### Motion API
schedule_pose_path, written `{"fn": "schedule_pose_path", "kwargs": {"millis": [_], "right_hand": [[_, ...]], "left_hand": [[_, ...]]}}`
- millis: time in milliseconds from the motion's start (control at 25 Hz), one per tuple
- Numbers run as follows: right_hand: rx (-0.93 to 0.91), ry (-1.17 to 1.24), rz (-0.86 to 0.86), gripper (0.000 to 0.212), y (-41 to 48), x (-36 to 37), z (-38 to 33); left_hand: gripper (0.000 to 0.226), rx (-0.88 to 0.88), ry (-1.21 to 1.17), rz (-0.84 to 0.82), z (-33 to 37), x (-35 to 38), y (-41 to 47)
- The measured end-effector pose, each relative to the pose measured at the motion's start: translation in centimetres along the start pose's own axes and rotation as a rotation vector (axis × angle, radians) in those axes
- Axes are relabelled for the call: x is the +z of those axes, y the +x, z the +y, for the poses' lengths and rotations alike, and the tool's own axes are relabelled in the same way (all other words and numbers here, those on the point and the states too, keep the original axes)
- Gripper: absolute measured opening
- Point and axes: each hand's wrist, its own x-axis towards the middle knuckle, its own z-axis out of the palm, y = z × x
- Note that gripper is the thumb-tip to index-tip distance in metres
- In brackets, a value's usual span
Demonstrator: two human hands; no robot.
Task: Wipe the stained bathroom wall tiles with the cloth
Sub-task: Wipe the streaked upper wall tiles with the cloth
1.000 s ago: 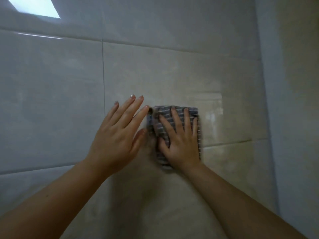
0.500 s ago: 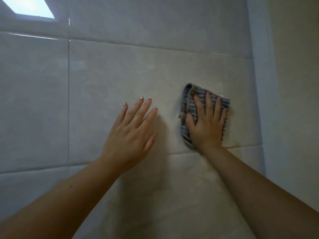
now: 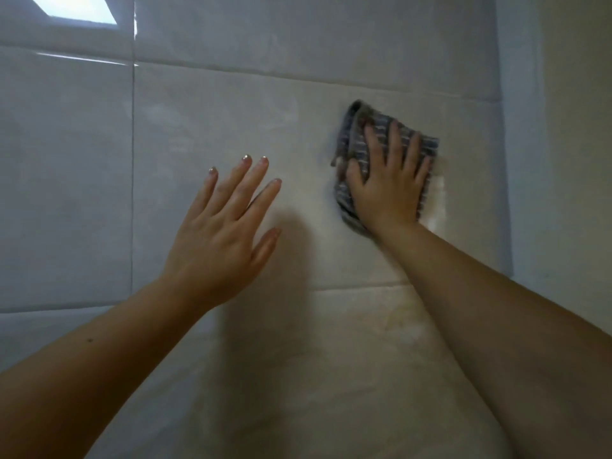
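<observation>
Cloth: a folded, grey-striped cloth (image 3: pixel 355 142) is pressed flat against the wall, in the upper right part of a large cream tile (image 3: pixel 231 111), near the wall's right corner (image 3: pixel 503 193); its top left edge is bunched up.
Right hand: the right hand (image 3: pixel 387 193) is laid flat over the cloth, fingers straight and spread; nothing is pinched or curled round, so the cloth is held to the tile by pressure alone.
Left hand: the left hand (image 3: pixel 225 226) is spread open over the same tile, left of the cloth and well apart from it; nothing is held. Whether the palm touches the tile cannot be told.
Tile surface: a pale glossy patch (image 3: pixel 437 200) is seen just right of the cloth; a yellowish stain (image 3: pixel 397 323) is seen on the tile below the horizontal grout line (image 3: pixel 347 288).
Step in hand: judged to be a wiping stroke across the upper right of the tile.
How it is best done: pressure should be spread evenly through the whole palm; strokes should be overlapped and carried up to the grout lines and the corner; the bunched edge should be smoothed flat.
Left to do: the stained lower tile appears not yet wiped.
Risk: ungripped, the cloth could slip from under the fingers on the glossy tile.
</observation>
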Motion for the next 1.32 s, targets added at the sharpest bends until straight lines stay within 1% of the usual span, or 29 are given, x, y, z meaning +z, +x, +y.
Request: {"fn": "schedule_pose_path", "kwargs": {"millis": [40, 80, 120, 160, 240, 280, 320, 360, 400, 480, 560, 600, 640, 720, 800, 840, 880, 960, 1040, 1080, 1160, 1200, 1240, 1280, 1320], "right_hand": [[0.088, -0.001, 0.0, 0.068, -0.3, 0.0, 1.5], [0.137, 0.008, 0.009, 0.068, -1.8, -0.1, 2.6], [0.143, 0.008, 0.02, 0.068, -4.1, -0.4, 2.9], [0.106, -0.004, 0.016, 0.067, -6.7, -0.7, 2.2], [-0.071, -0.024, -0.038, 0.066, -9.9, -0.5, 0.5], [-0.173, -0.014, -0.062, 0.066, -9.2, -0.3, -0.3], [-0.228, -0.004, -0.07, 0.066, -7.2, -0.3, -0.4], [-0.219, 0.004, -0.066, 0.066, -4.8, -0.4, -0.1], [-0.145, -0.004, -0.042, 0.067, -2.7, -0.4, 1.1], [0.091, -0.041, -0.007, 0.07, -0.7, -0.2, 5.5], [0.265, -0.048, -0.013, 0.07, -3.6, -0.3, 9.8], [0.297, -0.05, -0.01, 0.068, -6.3, -0.6, 10.8], [0.29, -0.061, -0.019, 0.066, -9.3, -0.8, 10.6], [0.196, -0.08, -0.05, 0.064, -13.2, -0.5, 8.7], [0.057, -0.066, -0.071, 0.065, -12.0, -0.3, 6.6], [0.024, -0.058, -0.094, 0.066, -9.9, -0.5, 6.5], [0.025, -0.057, -0.1, 0.066, -7.9, -0.6, 7.2], [0.156, -0.068, -0.059, 0.066, -6.0, -0.6, 10.4], [0.289, -0.07, -0.018, 0.064, -8.9, -0.5, 12.2], [0.309, -0.09, -0.022, 0.062, -11.4, -0.5, 11.7], [0.232, -0.112, -0.074, 0.062, -14.6, -0.4, 9.2], [0.159, -0.092, -0.092, 0.063, -14.1, -0.4, 8.2], [0.084, -0.078, -0.098, 0.065, -12.3, -0.4, 7.5], [0.052, -0.079, -0.099, 0.066, -9.9, -0.4, 7.4], [0.066, -0.078, -0.099, 0.068, -7.3, -0.5, 7.5]], "left_hand": [[0.06, -0.009, 0.001, -0.005, -0.4, -0.3, -0.3], [0.06, -0.012, 0.004, -0.012, -0.6, -0.5, -0.6], [0.06, -0.012, 0.011, -0.024, -0.8, -0.6, -0.8], [0.06, -0.01, 0.017, -0.036, -0.8, -0.6, -0.9], [0.061, 0.004, 0.011, -0.047, -0.2, -0.2, -0.6], [0.061, 0.01, 0.003, -0.043, 0.3, 0.0, -0.2], [0.061, 0.014, -0.008, -0.037, 0.8, 0.2, 0.2], [0.061, 0.02, -0.019, -0.03, 1.3, 0.4, 0.6], [0.06, 0.03, -0.031, -0.022, 1.7, 0.4, 0.8], [0.06, 0.039, -0.05, -0.009, 2.2, 0.6, 0.9], [0.06, 0.042, -0.058, -0.021, 2.6, 0.9, 0.6], [0.059, 0.046, -0.062, -0.024, 2.8, 1.1, 0.4], [0.059, 0.049, -0.065, -0.024, 3.1, 1.3, 0.4], [0.059, 0.056, -0.07, -0.024, 3.9, 1.7, 0.6], [0.059, 0.057, -0.081, -0.025, 4.6, 1.9, 1.2], [0.06, 0.057, -0.086, -0.021, 4.9, 1.9, 1.5], [0.06, 0.056, -0.089, -0.012, 5.0, 1.9, 1.7], [0.059, 0.055, -0.088, -0.003, 4.9, 1.8, 1.7], [0.059, 0.056, -0.076, -0.013, 4.3, 1.9, 1.0], [0.059, 0.058, -0.068, -0.019, 4.0, 2.1, 0.6], [0.059, 0.059, -0.06, -0.028, 3.7, 2.4, 0.2], [0.059, 0.057, -0.063, -0.028, 3.8, 2.5, 0.3], [0.059, 0.056, -0.068, -0.025, 3.9, 2.5, 0.6], [0.059, 0.054, -0.071, -0.018, 3.9, 2.4, 0.9], [0.059, 0.054, -0.069, -0.008, 3.8, 2.3, 1.1]]}}
